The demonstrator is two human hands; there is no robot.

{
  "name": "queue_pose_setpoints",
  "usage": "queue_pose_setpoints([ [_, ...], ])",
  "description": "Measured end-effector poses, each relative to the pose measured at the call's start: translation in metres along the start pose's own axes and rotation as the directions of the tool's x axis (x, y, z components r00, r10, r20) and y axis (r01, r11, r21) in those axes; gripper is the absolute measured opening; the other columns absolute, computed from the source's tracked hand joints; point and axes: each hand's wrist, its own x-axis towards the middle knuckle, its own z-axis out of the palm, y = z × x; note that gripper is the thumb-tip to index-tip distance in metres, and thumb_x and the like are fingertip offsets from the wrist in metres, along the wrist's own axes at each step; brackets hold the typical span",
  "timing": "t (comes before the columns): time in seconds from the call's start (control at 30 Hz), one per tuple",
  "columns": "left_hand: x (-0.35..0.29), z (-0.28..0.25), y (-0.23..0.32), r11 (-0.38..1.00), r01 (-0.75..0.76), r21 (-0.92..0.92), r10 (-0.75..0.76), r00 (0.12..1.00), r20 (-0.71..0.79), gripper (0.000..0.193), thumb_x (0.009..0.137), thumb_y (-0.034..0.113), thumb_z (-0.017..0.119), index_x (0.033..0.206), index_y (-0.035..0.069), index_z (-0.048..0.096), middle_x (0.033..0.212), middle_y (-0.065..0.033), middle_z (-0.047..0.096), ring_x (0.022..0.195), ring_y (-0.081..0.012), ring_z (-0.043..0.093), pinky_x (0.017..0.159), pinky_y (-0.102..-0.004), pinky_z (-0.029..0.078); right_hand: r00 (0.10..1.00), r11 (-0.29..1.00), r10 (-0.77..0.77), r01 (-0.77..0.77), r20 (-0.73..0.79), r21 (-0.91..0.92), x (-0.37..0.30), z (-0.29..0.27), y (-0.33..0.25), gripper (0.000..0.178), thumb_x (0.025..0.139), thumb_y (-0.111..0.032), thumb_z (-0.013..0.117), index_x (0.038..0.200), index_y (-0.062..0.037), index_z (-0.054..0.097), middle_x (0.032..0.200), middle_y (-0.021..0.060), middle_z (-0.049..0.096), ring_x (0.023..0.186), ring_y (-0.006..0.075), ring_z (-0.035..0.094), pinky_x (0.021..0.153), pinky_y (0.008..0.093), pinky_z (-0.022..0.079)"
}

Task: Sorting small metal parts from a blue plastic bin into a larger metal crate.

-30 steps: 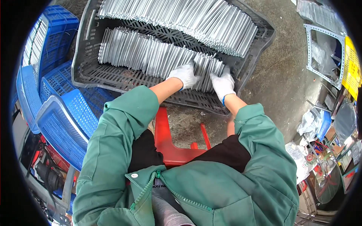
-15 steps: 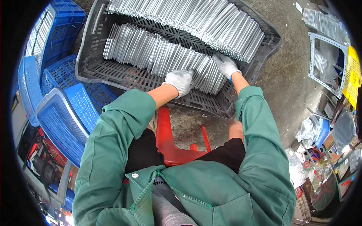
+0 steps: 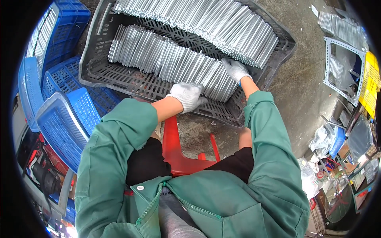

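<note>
Thin silvery metal rods (image 3: 170,59) lie packed side by side in a near row inside a black plastic crate (image 3: 119,84). A second, larger row of similar rods (image 3: 198,20) fills the far side. My left hand (image 3: 185,96), in a white knitted glove, hovers at the crate's near rim beside the near row. Its thumb stands apart from the bent fingers, and no rod shows in it. My right hand (image 3: 236,71), gloved too, lies with stretched fingers against the far ends of the near row, towards its right end.
Blue plastic baskets (image 3: 63,127) crowd the left side. A red plastic stool (image 3: 178,158) stands between my legs. At the right are a perforated metal frame (image 3: 328,59), a yellow sheet (image 3: 370,83), plastic bags (image 3: 323,137) and clutter on the concrete floor (image 3: 293,79).
My left hand has drawn back slightly, down and left, off the near ends of the rods, and its thumb has spread. My right hand has shifted slightly left along the rods' far ends.
</note>
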Motion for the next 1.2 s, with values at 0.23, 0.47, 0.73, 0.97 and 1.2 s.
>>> queue_pose_setpoints([
  [0.23, -0.034, 0.004, 0.003, 0.962, -0.245, 0.118, 0.255, 0.964, -0.078, 0.057, 0.089, 0.052, 0.063, 0.111, 0.0, 0.058, 0.091, -0.017, 0.068, 0.076, -0.032, 0.07, 0.067, -0.0411, 0.057, 0.988, 0.983, -0.154, 0.154, -0.003, 0.102, 0.008, 0.005, 0.01, 0.085, 0.092, -0.074, 0.032, 0.142, -0.0075, 0.053, 0.145, 0.0154, 0.054, 0.136, 0.036, 0.047, 0.113, 0.042, 0.037],
  [0.47, -0.027, 0.018, 0.004, 0.93, -0.307, 0.201, 0.336, 0.932, -0.132, 0.056, 0.088, 0.05, 0.065, 0.107, -0.002, 0.059, 0.087, -0.0173, 0.066, 0.072, -0.0313, 0.069, 0.063, -0.0404, 0.056, 0.957, 0.956, -0.29, 0.289, 0.012, 0.043, 0.007, 0.0, -0.012, 0.085, 0.092, -0.074, 0.035, 0.144, -0.0087, 0.05, 0.145, 0.0167, 0.052, 0.137, 0.0362, 0.047, 0.114, 0.0426, 0.037],
  [0.73, -0.027, 0.018, 0.005, 0.944, -0.245, 0.222, 0.261, 0.965, -0.043, 0.064, 0.086, 0.055, 0.065, 0.117, -0.001, 0.057, 0.095, -0.0181, 0.067, 0.081, -0.0306, 0.07, 0.07, -0.0402, 0.057, 0.979, 0.972, -0.202, 0.203, -0.021, 0.115, 0.002, -0.025, -0.015, 0.074, 0.096, -0.064, 0.036, 0.144, -0.0096, 0.05, 0.146, 0.0135, 0.052, 0.136, 0.0343, 0.047, 0.114, 0.0396, 0.037],
  [0.97, -0.025, 0.013, 0.008, 0.961, -0.237, 0.141, 0.243, 0.969, -0.03, 0.049, 0.085, 0.042, 0.066, 0.105, -0.003, 0.059, 0.092, -0.0188, 0.068, 0.08, -0.0334, 0.07, 0.07, -0.0427, 0.057, 0.974, 0.953, -0.227, 0.222, -0.002, 0.207, 0.005, -0.019, 0.013, 0.079, 0.096, -0.061, 0.042, 0.142, 0.002, 0.048, 0.148, 0.0184, 0.049, 0.138, 0.0322, 0.045, 0.116, 0.0356, 0.033],
  [1.2, -0.025, 0.015, 0.005, 0.98, -0.19, 0.066, 0.195, 0.978, -0.079, 0.036, 0.082, 0.027, 0.064, 0.102, -0.003, 0.062, 0.092, -0.0196, 0.07, 0.08, -0.0353, 0.07, 0.071, -0.0435, 0.058, 0.989, 0.981, -0.133, 0.14, -0.062, 0.137, 0.009, -0.003, -0.008, 0.079, 0.096, -0.063, 0.04, 0.143, 0.0007, 0.048, 0.147, 0.0214, 0.049, 0.137, 0.0362, 0.045, 0.115, 0.0385, 0.034],
])
